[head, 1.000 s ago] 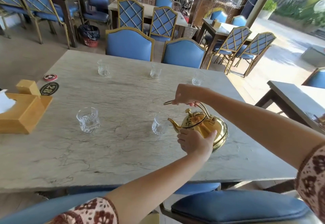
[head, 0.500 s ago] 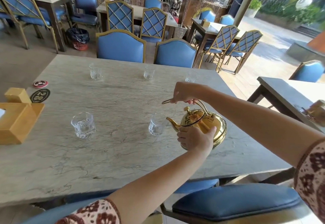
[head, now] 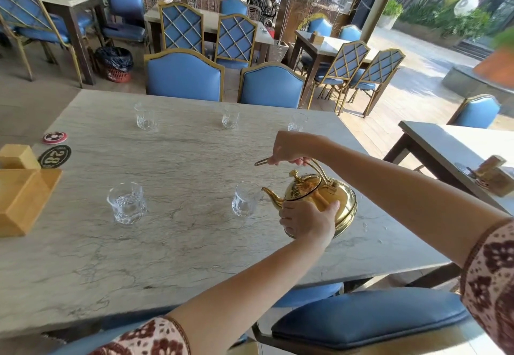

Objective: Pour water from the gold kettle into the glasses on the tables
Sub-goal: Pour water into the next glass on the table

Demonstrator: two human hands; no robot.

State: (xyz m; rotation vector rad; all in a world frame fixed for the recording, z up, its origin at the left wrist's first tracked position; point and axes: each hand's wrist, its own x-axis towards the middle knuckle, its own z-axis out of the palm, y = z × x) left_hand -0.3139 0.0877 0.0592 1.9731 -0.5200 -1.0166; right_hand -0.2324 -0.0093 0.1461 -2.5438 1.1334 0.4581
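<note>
So the gold kettle (head: 319,201) is up over the near right part of the marble desk (head: 172,243), tipped to the left with its spout right at the rim of a glass (head: 246,199). Can't tell if water is actually coming out. The right hand (head: 292,148) has its grip clamped around the wire handle above the lid, and the left hand (head: 308,221) is cupped against the near side of the kettle's body, fingers wrapped on it.

A second glass (head: 127,203) sits to the left in the same near row, well apart, and looks like it has water in it. Three more glasses stand along the far edge: left (head: 145,116), middle (head: 230,116) and right (head: 297,122), the last just beyond the right hand.

At the left edge there's a wooden tissue box (head: 22,198), with a round black "28" marker (head: 54,156) and a red disc (head: 55,137) just past it. Blue chairs (head: 183,76) are tucked in along the far side.
</note>
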